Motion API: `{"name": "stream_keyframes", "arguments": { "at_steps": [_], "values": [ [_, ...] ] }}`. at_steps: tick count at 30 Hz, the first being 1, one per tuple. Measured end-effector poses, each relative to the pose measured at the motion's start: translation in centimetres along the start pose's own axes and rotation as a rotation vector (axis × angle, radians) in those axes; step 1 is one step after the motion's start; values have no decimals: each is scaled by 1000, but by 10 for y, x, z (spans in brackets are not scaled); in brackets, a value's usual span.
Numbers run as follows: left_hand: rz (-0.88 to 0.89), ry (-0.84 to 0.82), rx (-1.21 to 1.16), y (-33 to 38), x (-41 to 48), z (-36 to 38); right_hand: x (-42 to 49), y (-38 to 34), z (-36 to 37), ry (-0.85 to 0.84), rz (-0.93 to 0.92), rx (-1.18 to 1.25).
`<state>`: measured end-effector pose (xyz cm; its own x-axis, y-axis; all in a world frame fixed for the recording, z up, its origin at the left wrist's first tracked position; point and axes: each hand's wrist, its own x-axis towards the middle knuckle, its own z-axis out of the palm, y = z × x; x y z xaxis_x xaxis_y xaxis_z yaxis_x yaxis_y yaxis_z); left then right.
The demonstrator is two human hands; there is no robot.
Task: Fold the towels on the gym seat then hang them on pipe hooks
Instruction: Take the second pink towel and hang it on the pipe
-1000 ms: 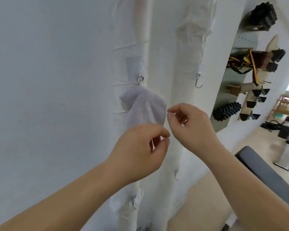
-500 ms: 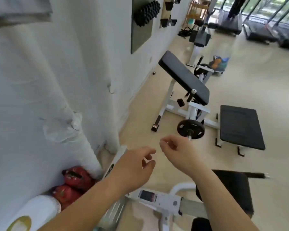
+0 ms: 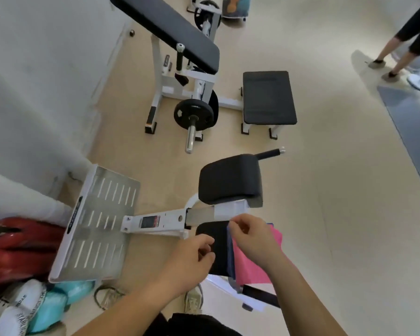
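A pink towel (image 3: 255,267) and a blue towel (image 3: 230,255) lie on the black gym seat (image 3: 212,251) at the lower middle, the blue one showing as a narrow strip along the pink one's left edge. My right hand (image 3: 252,238) hovers over them, its fingertips pinching the blue towel's top corner. Left of it, my left hand (image 3: 192,255) hangs over the bare seat with loosely curled fingers and nothing in it. The white wrapped pipe (image 3: 22,202) runs along the left wall; no hooks show.
A metal footplate (image 3: 100,229) and the black pad (image 3: 230,180) of this machine lie ahead. Red boxing gloves (image 3: 20,248) and bags crowd the lower left. Farther off stand a curl bench (image 3: 172,27) with a weight plate (image 3: 193,113), and a person's legs (image 3: 403,44).
My view has swung from the wrapped pipes and the hung white towel down to the seat. Both hands have dropped from the hook to the towels on the seat.
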<state>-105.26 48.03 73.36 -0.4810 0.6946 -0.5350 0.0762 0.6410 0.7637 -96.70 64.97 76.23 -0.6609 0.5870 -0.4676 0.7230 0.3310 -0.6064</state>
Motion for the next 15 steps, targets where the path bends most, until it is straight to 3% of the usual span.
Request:
{"name": "stream_keyframes", "arguments": {
  "at_steps": [4, 7, 11, 15],
  "values": [
    [-95, -98, -46, 2, 16, 71, -5, 73, -23, 45, 97, -83],
    [-199, -69, -103, -1, 27, 100, -15, 112, -23, 23, 182, -138],
    [-290, -9, -289, 3, 40, 117, -28, 138, -9, -81, 152, -40],
    [-362, 39, -377, 5, 48, 124, -31, 153, -6, -44, 169, 86]
  ]
}}
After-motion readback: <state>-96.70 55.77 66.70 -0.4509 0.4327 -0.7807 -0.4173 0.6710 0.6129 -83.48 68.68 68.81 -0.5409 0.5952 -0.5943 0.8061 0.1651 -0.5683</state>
